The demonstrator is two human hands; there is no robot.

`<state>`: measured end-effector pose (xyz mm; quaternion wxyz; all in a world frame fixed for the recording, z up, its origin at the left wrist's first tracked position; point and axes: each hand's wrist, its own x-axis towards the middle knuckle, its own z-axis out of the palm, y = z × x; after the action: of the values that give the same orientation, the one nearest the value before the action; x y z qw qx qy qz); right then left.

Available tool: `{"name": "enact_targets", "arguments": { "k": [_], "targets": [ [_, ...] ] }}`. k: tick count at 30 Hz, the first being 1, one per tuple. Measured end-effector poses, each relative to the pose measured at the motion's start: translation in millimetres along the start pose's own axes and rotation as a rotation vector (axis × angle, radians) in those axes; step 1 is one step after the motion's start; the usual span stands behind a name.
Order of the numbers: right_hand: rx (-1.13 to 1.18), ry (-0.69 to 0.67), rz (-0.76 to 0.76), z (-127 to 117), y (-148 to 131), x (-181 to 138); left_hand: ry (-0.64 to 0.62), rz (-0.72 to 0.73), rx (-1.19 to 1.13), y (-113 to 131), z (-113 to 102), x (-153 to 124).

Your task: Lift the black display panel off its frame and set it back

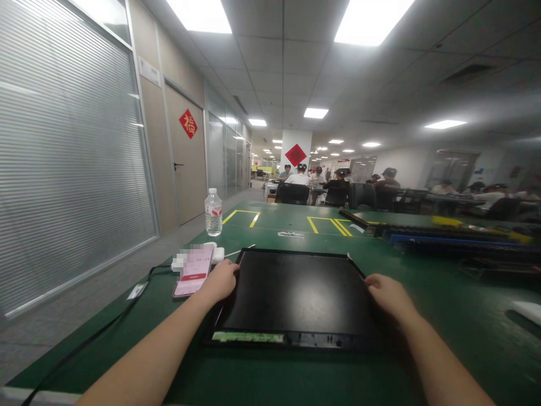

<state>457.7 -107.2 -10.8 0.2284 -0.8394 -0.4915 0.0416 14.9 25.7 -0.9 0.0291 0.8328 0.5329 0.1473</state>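
Note:
A black LCD screen panel (296,293) lies in front of me, with a strip of green circuit board (248,337) along its near edge. My left hand (223,279) is closed on the panel's left edge, near the far corner. On the opposite side, my right hand (389,294) grips the right edge, fingers partly hidden beneath or behind the frame. Just left of my left hand lies a phone (195,276) with a lit pink screen, and white plugs or adapters (217,254) sit behind it.
A water bottle (213,213) stands at the table's left edge. Yellow tape marks (323,220) are on the green table (270,378). Long dark and blue strips (456,245) lie at the right. A black cable (105,321) runs along the left. Several people sit at tables farther back.

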Motion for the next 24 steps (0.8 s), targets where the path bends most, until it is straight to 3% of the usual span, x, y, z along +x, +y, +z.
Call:
{"name": "enact_targets", "arguments": {
  "k": [17, 24],
  "targets": [
    [-0.118, -0.056, -0.102, 6, 10, 13, -0.019, 0.009, -0.027, -2, 0, 1],
    [-0.062, -0.09, -0.095, 11, 12, 19, -0.03, 0.012, -0.034, -2, 0, -1]
  ]
}}
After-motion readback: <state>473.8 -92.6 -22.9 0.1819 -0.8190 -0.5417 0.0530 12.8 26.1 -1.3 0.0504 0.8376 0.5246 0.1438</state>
